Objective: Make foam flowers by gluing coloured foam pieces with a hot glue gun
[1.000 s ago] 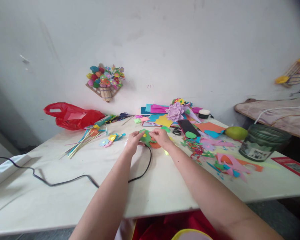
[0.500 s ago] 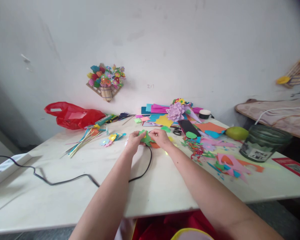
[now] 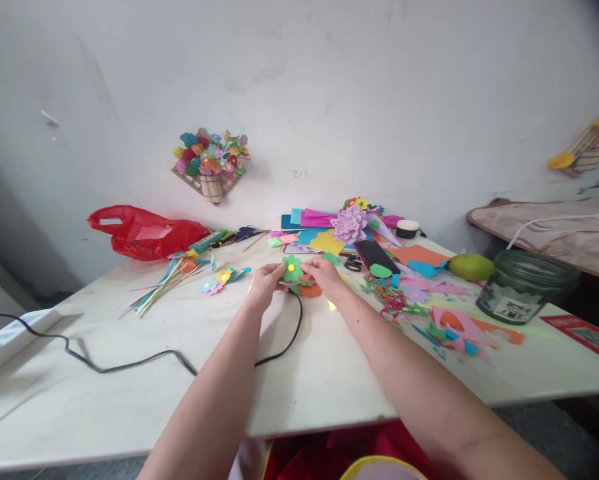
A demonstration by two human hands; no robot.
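A green flower [image 3: 292, 268] with a yellow centre is held between my two hands above the middle of the table. My left hand [image 3: 266, 281] pinches its left edge, and my right hand [image 3: 324, 275] has its fingers closed on the right edge. Just below the flower lies an orange piece [image 3: 310, 291]. A black cable [image 3: 299, 327] runs up to the spot under my hands. Left of my left hand are finished-looking blue, yellow and pink flowers [image 3: 218, 283].
At the left lie thin sticks [image 3: 159, 293], a red bag [image 3: 152, 233] and a power strip [image 3: 26, 337]. Rightward are a phone [image 3: 376, 257], scissors [image 3: 353, 262], coloured scraps [image 3: 459, 327], a green fruit [image 3: 471, 267] and a glass jar [image 3: 524, 287]. A purple flower [image 3: 350, 225] stands behind.
The green flower now shows its whole face and yellow centre between my hands. My right fingers have shifted slightly and now lie at its right edge.
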